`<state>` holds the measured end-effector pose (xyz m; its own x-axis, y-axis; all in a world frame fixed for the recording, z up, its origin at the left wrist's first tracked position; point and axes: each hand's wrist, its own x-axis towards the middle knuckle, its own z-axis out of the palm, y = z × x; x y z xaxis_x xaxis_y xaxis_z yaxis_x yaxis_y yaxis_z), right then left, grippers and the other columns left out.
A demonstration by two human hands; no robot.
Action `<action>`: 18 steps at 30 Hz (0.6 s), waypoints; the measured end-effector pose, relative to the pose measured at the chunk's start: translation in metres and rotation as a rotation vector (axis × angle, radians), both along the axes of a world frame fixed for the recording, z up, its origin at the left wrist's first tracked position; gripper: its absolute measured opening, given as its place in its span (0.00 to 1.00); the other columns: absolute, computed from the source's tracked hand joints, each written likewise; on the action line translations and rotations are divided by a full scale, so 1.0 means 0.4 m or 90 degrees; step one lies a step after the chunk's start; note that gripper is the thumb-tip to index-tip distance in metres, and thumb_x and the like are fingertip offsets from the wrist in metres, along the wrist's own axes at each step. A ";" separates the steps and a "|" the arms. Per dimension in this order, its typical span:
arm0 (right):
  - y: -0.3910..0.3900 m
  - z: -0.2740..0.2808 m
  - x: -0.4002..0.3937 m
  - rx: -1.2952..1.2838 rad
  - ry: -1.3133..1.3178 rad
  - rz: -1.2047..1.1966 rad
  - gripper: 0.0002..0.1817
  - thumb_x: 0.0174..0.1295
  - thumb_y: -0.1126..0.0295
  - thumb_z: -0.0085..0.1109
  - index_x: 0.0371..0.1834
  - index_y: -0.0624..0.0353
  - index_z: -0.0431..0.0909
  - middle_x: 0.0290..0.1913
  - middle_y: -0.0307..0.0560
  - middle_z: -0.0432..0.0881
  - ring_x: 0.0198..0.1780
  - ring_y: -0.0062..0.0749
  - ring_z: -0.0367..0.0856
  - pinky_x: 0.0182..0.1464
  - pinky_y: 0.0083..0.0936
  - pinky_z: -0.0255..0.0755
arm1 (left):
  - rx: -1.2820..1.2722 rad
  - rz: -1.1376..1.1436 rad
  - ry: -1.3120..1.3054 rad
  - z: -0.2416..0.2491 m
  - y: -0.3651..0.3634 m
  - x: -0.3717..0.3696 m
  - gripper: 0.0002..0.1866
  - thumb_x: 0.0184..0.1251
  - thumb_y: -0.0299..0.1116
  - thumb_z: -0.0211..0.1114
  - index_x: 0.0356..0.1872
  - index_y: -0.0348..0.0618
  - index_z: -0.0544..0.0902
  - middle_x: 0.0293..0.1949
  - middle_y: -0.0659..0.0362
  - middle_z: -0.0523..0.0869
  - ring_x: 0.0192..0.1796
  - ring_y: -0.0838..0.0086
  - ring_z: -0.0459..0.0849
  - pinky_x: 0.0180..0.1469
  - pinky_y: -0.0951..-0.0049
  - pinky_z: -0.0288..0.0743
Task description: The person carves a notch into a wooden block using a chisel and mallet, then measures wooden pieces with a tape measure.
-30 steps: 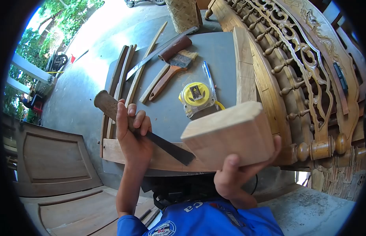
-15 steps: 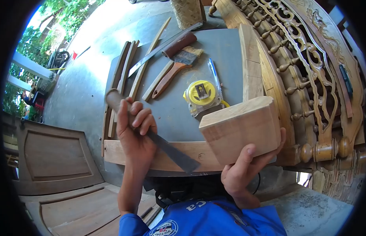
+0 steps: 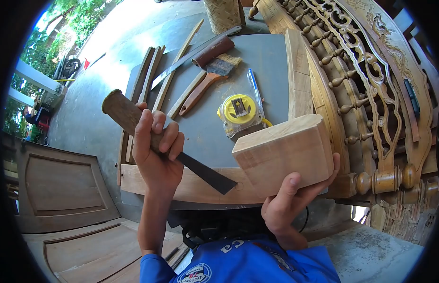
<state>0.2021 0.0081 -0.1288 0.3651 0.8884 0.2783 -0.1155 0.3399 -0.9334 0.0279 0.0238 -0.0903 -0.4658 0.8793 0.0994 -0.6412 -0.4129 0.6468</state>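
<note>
My left hand (image 3: pixel 158 155) is wrapped round the wooden handle of a chisel (image 3: pixel 207 174). The blade slants down to the right, its wide dark end over a pale wooden rail (image 3: pixel 205 188) along the table's near edge. My right hand (image 3: pixel 288 203) grips a thick wooden block (image 3: pixel 285 155) from below, thumb on its near face. One end of the block is rounded. The chisel tip and the block are apart. Just beyond the block lie a yellow tape measure (image 3: pixel 239 111) and a blue pen (image 3: pixel 255 87).
On the grey table (image 3: pixel 205 137) lie a paintbrush (image 3: pixel 210 82), a brown cylinder (image 3: pixel 213 52), a long metal blade (image 3: pixel 181 63) and several wooden strips (image 3: pixel 151 78). Carved wooden furniture (image 3: pixel 361 89) borders the right side. Wooden panels (image 3: pixel 63 181) stand at the left.
My left hand has turned the chisel slightly and raised its handle end up and left; the blade tip has risen a little. The block has shifted slightly left in my right hand.
</note>
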 end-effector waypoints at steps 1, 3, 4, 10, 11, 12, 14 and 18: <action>0.000 0.000 0.000 0.001 0.000 -0.001 0.40 0.59 0.57 0.47 0.68 0.57 0.35 0.61 0.56 0.50 0.60 0.39 0.58 0.58 0.34 0.58 | 0.006 -0.016 0.005 -0.002 0.000 -0.006 0.11 0.68 0.33 0.50 0.47 0.39 0.71 0.25 0.64 0.67 0.17 0.87 0.61 0.12 0.87 0.55; 0.001 0.002 -0.002 0.005 0.001 -0.002 0.40 0.59 0.57 0.47 0.68 0.57 0.35 0.61 0.56 0.50 0.60 0.39 0.58 0.58 0.34 0.59 | 0.011 -0.077 -0.029 -0.004 -0.002 -0.012 0.12 0.68 0.33 0.50 0.48 0.39 0.70 0.25 0.64 0.67 0.16 0.87 0.61 0.11 0.87 0.55; 0.001 0.004 -0.002 0.007 0.002 0.000 0.40 0.59 0.57 0.47 0.68 0.57 0.35 0.61 0.56 0.50 0.60 0.39 0.58 0.58 0.34 0.59 | 0.009 -0.123 -0.068 -0.005 -0.004 -0.013 0.12 0.68 0.34 0.50 0.48 0.39 0.70 0.25 0.64 0.66 0.16 0.87 0.61 0.11 0.87 0.54; -0.002 0.006 -0.002 0.003 -0.005 0.003 0.39 0.60 0.57 0.46 0.68 0.56 0.36 0.61 0.56 0.50 0.60 0.39 0.57 0.58 0.34 0.58 | 0.015 -0.106 -0.111 0.000 0.004 -0.012 0.13 0.68 0.35 0.49 0.48 0.38 0.69 0.25 0.63 0.66 0.16 0.87 0.60 0.11 0.87 0.53; -0.001 0.005 -0.003 0.006 -0.003 0.004 0.39 0.60 0.57 0.46 0.68 0.56 0.36 0.61 0.56 0.50 0.60 0.39 0.57 0.58 0.34 0.58 | 0.023 -0.081 -0.094 0.006 0.010 -0.013 0.13 0.68 0.35 0.49 0.47 0.37 0.69 0.25 0.63 0.66 0.16 0.87 0.60 0.10 0.87 0.53; -0.001 0.004 -0.003 0.010 -0.001 0.005 0.38 0.60 0.57 0.46 0.68 0.56 0.36 0.61 0.56 0.50 0.60 0.39 0.57 0.58 0.34 0.58 | 0.018 -0.078 -0.078 0.017 0.016 -0.010 0.11 0.68 0.35 0.49 0.46 0.40 0.69 0.24 0.64 0.66 0.15 0.87 0.60 0.10 0.87 0.53; -0.002 0.003 0.000 0.004 -0.015 0.002 0.38 0.60 0.58 0.46 0.68 0.55 0.36 0.61 0.56 0.50 0.60 0.39 0.57 0.59 0.34 0.58 | 0.007 -0.069 -0.044 0.046 0.031 -0.005 0.09 0.66 0.35 0.51 0.44 0.46 0.69 0.21 0.66 0.67 0.13 0.87 0.59 0.10 0.88 0.52; -0.006 0.009 -0.006 -0.010 -0.001 -0.009 0.37 0.61 0.59 0.46 0.68 0.55 0.37 0.62 0.55 0.50 0.61 0.40 0.56 0.59 0.33 0.57 | -0.027 -0.174 0.056 0.097 0.078 0.018 0.09 0.65 0.41 0.53 0.39 0.49 0.70 0.20 0.66 0.67 0.13 0.87 0.58 0.10 0.88 0.48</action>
